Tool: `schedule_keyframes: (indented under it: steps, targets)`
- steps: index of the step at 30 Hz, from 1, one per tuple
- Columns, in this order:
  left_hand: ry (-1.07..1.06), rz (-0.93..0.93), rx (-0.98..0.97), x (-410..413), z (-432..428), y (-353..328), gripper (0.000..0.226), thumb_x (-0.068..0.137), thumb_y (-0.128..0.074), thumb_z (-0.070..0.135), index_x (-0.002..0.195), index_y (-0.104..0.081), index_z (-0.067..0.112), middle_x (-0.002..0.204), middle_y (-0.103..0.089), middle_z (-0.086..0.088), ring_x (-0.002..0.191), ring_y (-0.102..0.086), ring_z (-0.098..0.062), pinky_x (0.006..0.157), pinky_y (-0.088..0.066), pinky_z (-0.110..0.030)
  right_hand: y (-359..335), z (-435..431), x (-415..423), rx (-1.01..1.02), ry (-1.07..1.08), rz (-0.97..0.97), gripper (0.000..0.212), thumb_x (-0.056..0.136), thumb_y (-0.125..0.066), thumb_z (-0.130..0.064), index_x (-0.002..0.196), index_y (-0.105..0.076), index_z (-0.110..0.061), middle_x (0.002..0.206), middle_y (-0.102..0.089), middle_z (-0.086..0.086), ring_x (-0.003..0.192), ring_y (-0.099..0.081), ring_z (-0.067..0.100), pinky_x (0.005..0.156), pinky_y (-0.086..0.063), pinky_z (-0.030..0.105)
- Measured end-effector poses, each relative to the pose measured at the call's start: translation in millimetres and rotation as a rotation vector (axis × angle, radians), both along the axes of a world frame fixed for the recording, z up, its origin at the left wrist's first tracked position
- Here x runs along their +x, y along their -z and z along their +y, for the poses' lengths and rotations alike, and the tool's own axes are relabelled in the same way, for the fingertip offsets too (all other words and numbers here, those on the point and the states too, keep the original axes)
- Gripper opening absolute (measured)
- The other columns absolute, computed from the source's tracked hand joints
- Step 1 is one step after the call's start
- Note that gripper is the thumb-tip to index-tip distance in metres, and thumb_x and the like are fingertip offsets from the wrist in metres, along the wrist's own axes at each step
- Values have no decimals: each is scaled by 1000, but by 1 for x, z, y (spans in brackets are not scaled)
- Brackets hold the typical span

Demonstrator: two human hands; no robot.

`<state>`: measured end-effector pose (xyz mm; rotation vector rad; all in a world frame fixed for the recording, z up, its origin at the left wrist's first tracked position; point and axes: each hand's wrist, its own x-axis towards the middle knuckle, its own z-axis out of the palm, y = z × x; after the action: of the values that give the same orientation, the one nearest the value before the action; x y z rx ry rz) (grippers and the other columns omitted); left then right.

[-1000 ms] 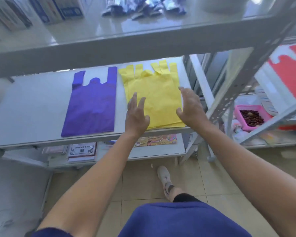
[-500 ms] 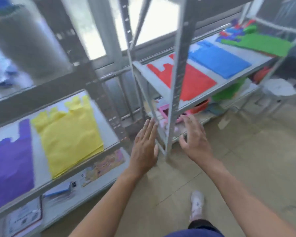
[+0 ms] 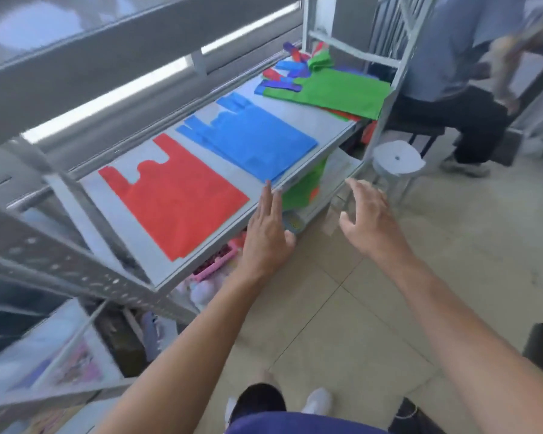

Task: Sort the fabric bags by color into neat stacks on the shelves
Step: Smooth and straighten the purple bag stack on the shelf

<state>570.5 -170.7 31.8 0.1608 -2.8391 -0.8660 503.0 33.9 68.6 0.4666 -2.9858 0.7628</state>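
No legible text, label, brand, number or sign recorded. Coloured printed sheets [image 3: 77, 366] on the lower left shelf [image 3: 16, 361] bear markings; blur renders them unreadable.

Bright daylight, motion-blurred, warped edges.

The flat green fabric bag [image 3: 336, 90] covers much of the tangled red, blue and purple bags [image 3: 287, 72] at upper middle. Only a corner of a pink plastic tray [image 3: 215, 264] shows beneath the grey metal shelf [image 3: 298, 175]. The printed sheets [image 3: 72, 364] at lower left are blurred past reading. The top edge cuts off the seated person [image 3: 445, 57].
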Motion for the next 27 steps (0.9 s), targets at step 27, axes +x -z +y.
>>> schedule_keyframes:
  steps: [27]
  targets:
    - [-175, -273, 12, -524, 65, 74, 81, 88, -57, 6, 162, -24, 8, 167, -31, -12, 154, -29, -28, 125, -28, -42, 108, 71, -639, 774, -791, -71, 110, 74, -78, -54, 162, -15, -34, 167, -14, 11, 155, -18, 31, 123, -25, 53]
